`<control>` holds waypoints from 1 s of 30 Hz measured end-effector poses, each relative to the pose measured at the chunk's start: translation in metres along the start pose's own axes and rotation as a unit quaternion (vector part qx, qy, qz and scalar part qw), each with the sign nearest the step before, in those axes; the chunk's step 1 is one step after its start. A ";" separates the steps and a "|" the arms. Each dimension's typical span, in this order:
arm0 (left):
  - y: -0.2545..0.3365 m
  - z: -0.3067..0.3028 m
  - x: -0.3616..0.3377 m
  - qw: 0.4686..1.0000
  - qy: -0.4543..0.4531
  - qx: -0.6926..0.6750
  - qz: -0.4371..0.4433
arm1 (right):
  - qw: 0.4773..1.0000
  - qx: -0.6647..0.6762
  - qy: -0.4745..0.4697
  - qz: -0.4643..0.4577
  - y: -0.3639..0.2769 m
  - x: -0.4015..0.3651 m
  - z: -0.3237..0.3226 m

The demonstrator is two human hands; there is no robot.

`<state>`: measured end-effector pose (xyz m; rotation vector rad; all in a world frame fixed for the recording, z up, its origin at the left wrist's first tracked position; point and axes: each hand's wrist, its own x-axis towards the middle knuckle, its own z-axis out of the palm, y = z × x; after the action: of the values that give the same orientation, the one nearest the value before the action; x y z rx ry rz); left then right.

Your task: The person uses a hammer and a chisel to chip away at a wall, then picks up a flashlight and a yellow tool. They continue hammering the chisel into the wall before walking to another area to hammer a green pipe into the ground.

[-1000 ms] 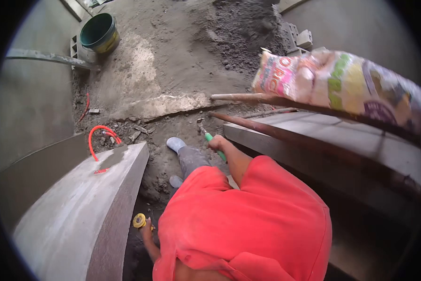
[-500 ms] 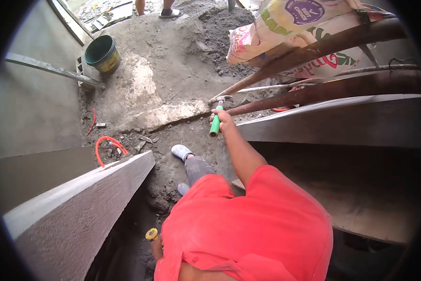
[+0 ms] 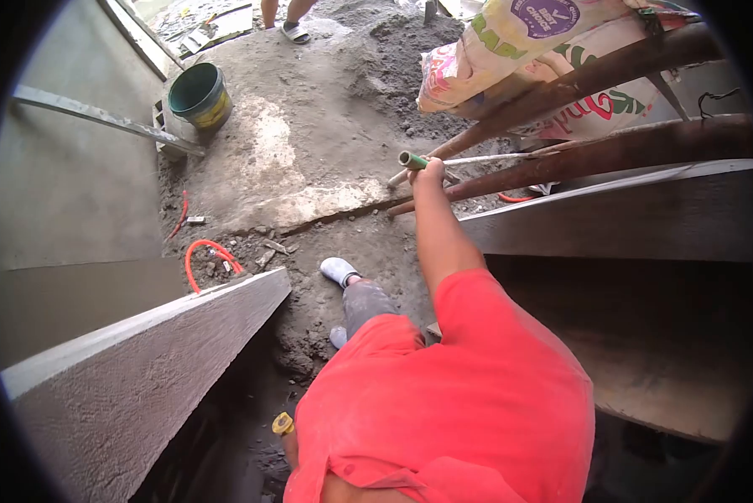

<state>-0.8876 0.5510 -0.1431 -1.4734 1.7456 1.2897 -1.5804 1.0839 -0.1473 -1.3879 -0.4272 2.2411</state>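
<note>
My right hand (image 3: 429, 170) is closed round the green handle of a hammer (image 3: 413, 161), beside the lower ends of the rusty brown pipes (image 3: 527, 171). The handle's open end points up and left, and the hammer's head is mostly hidden behind the hand. Low in the view, my left hand (image 3: 291, 448) shows only in part at the edge of the red shirt. A yellow round-topped object (image 3: 283, 423) sticks out of it; its lower part is hidden.
A dark bucket with yellow marks (image 3: 200, 96) stands by the left wall. Printed sacks (image 3: 498, 50) lie behind the pipes. Orange hose (image 3: 194, 267) curls beside a concrete ledge (image 3: 142, 360). Another person's legs (image 3: 295, 21) are at the top.
My right hand has moved up and right and turned the hammer, so its handle end now points up-left instead of down. The yellow object has tilted. The whole view has shifted slightly.
</note>
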 end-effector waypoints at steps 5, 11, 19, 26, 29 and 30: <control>0.015 0.002 0.002 1.000 -0.009 0.000 0.004 | 0.998 -0.043 0.032 -0.039 -0.025 0.009 -0.014; -0.002 0.005 0.045 0.996 -0.034 0.003 0.078 | 0.989 -0.131 -0.016 0.061 -0.011 0.000 -0.044; 0.069 0.014 0.005 0.994 -0.003 -0.007 0.109 | 0.997 -0.046 -0.027 0.053 0.032 0.010 -0.010; 0.040 0.011 -0.001 0.998 -0.022 -0.034 0.041 | 0.970 -0.159 0.158 -0.090 0.026 -0.082 0.011; 0.027 0.018 -0.005 1.000 -0.011 -0.013 0.023 | 0.978 -0.154 0.102 -0.092 0.053 -0.109 -0.006; 0.024 0.019 -0.006 1.000 -0.012 -0.011 0.019 | 0.978 -0.168 0.092 -0.082 0.069 -0.102 -0.017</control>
<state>-0.9121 0.5699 -0.1382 -1.4385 1.7573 1.3432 -1.5420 0.9707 -0.1119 -1.6440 -0.8540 1.9484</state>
